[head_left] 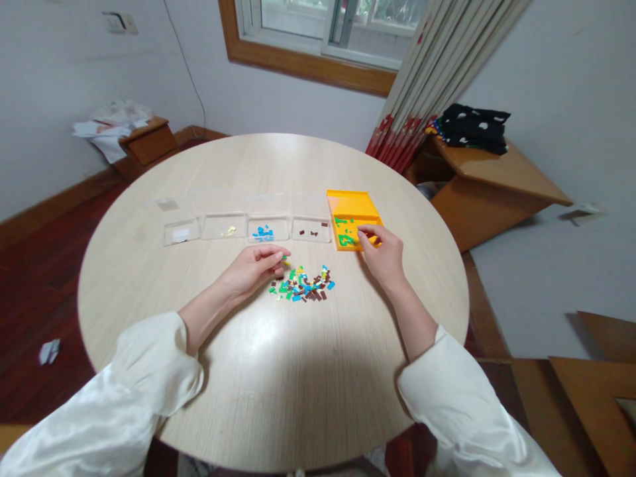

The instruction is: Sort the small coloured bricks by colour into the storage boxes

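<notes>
A small heap of tiny bricks (304,285), green, blue, brown and yellow, lies in the middle of the round table (268,371). My left hand (253,268) rests just left of the heap, fingers pinched at its edge on a small piece I cannot make out. My right hand (381,255) reaches over the front rim of the yellow tray (354,202), which holds green bricks, with its fingertips pinched together above them. A row of clear boxes stands behind: one with blue bricks (268,226), one with brown (312,227), one with pale yellow (223,224).
Another clear box (179,228) sits at the left end of the row. A wooden side table (489,182) with black cloth stands at the right by a curtain. A low cabinet (146,142) with papers is at the far left.
</notes>
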{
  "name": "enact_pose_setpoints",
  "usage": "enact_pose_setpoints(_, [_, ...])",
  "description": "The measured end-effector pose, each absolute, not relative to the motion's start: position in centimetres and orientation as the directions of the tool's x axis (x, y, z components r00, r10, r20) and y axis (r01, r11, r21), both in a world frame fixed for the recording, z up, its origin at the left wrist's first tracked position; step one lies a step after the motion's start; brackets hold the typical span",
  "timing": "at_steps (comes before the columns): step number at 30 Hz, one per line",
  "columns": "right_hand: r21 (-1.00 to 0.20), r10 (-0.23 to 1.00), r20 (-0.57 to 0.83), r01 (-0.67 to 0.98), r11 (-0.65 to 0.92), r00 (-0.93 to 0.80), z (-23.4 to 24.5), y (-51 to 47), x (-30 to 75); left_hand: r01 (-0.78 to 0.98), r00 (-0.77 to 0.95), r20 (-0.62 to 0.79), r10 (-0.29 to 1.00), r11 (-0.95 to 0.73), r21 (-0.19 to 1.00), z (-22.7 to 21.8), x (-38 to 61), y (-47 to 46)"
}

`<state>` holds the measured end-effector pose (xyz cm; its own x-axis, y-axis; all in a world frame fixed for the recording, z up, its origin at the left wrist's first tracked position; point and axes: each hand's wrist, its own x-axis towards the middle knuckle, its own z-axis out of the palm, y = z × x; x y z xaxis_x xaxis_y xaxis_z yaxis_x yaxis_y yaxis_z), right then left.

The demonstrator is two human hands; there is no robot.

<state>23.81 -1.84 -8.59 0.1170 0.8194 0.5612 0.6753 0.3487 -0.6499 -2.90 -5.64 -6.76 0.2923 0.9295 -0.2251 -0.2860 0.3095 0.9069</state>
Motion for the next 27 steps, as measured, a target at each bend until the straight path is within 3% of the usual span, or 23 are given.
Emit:
enact_pose_setpoints(14, [-0.622, 0.835, 0.528, 0.739, 0.258, 0.153, -9.1, -1.5, 24.5, -0.393, 0.321, -0.219, 0.922, 0.340, 0.855, -7.1, -3.2, -5.5])
enact_pose_setpoints(20, [-0.560, 0.751, 0.659, 0.694, 0.453, 0.042, -7.8, -3.2, 21.4, -0.431, 0.342, -0.218, 0.914, 0.359, 0.828, -6.7, -2.7, -5.7])
enact_pose_setpoints(27, [-0.464, 0.657, 0.673, 0.497, 0.733, -0.340, -7.3, -6.7, 15.2, -0.443, 0.390, -0.195, 0.900, 0.369, 0.817, -6.5, -2.2, -6.0])
